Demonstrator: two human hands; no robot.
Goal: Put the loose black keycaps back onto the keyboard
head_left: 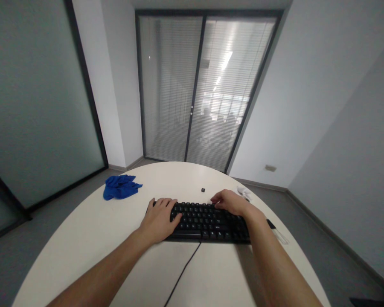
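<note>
A black keyboard (pixel 208 222) lies on the round white table (pixel 83 238), its cable (pixel 182 273) trailing toward me. My left hand (pixel 159 219) rests flat on the keyboard's left end, fingers stretched over the far edge. My right hand (pixel 229 201) sits over the keyboard's upper right part with fingers curled downward at the far edge; what they pinch, if anything, is hidden. A small black keycap (pixel 203 189) lies loose on the table just beyond the keyboard.
A crumpled blue cloth (pixel 120 186) lies at the table's far left. Small white items (pixel 244 192) sit near the right edge, and a black-and-white tool (pixel 277 232) lies by my right forearm. Glass doors with blinds stand behind the table.
</note>
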